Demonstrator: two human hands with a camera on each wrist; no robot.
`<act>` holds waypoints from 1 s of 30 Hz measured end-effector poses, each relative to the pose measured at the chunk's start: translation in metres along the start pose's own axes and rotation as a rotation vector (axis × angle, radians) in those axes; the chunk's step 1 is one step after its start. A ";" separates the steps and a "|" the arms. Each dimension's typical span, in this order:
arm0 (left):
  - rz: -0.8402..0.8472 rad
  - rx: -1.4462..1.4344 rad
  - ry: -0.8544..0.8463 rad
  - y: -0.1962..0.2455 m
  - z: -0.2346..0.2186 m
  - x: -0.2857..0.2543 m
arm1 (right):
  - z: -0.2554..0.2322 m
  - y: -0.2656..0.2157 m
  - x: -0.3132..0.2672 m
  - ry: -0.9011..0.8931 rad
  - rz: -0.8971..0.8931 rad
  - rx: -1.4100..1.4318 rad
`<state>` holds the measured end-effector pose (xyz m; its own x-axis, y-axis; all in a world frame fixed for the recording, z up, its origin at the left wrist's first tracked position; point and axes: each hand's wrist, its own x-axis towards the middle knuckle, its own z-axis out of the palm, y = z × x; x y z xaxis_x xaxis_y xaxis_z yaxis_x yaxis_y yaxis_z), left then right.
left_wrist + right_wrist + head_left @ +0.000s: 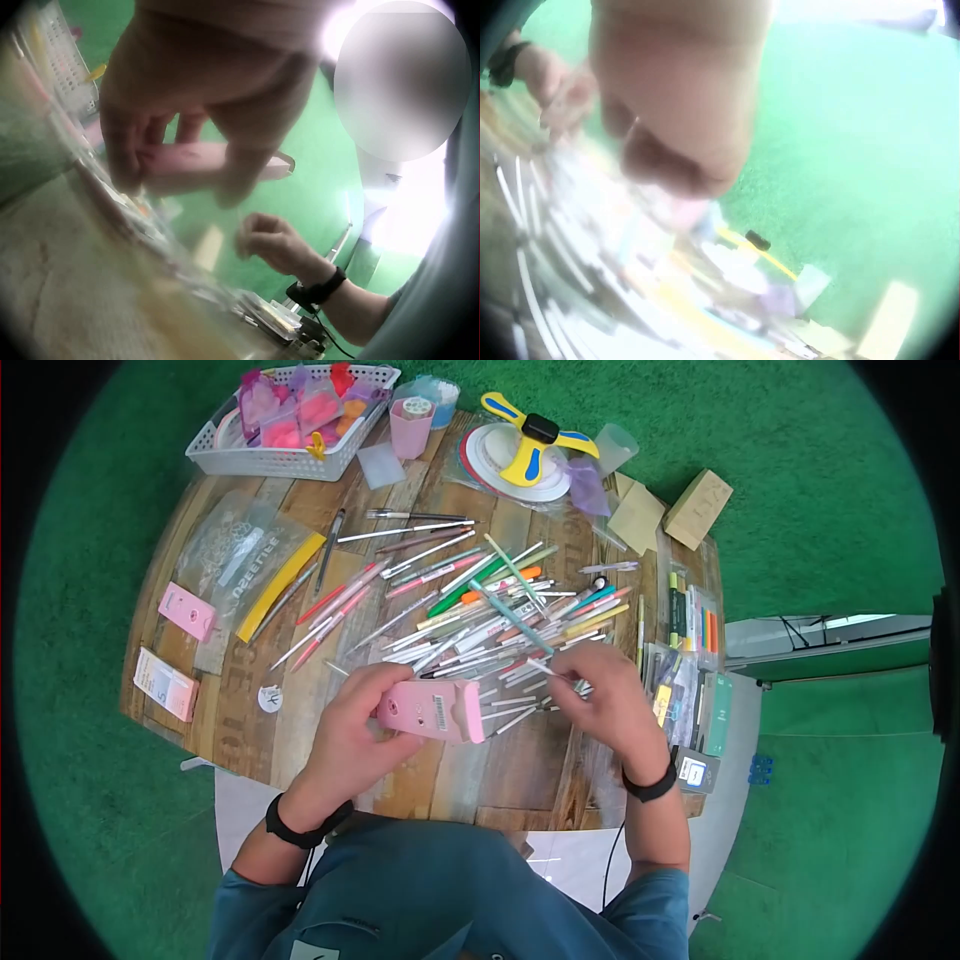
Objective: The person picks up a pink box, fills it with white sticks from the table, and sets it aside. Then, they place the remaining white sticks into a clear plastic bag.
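Pink carton (415, 710) held above the near part of a wood-plank tabletop (530, 780), just beside a loose heap of pens (490, 630). The left hand (350, 725) grips the carton, thumb on the near side and fingers on the far side, so that its flap end points towards the right hand (605, 695). The right hand's fingers are curled; thumb and fingertips appear to pinch a slim pale stick (538, 665), too blurred to identify as pen or refill. Carton and stick are apart.

The step in hand is judged to be the handling of the carton's contents; whether filling or emptying cannot be told. If filling, the next move calls for a steady carton, its end fully open, and the stick turned in line with it. A similar pink box (187, 611) lies at the table's left.
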<state>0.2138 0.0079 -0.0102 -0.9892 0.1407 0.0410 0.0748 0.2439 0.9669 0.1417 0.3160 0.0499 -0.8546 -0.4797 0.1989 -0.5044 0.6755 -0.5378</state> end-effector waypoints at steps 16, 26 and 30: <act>0.241 0.444 0.152 0.013 0.010 0.003 | -0.012 -0.079 -0.032 -0.016 -0.008 0.121; 0.118 0.095 -0.085 0.025 0.016 -0.005 | 0.000 -0.088 -0.033 0.065 0.085 0.277; 0.089 0.025 -0.150 0.018 0.023 -0.006 | 0.015 -0.082 -0.031 -0.067 -0.001 0.179</act>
<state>0.2244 0.0336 0.0011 -0.9487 0.3041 0.0865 0.1664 0.2478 0.9544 0.2108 0.2673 0.0756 -0.8412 -0.5202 0.1477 -0.4698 0.5677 -0.6760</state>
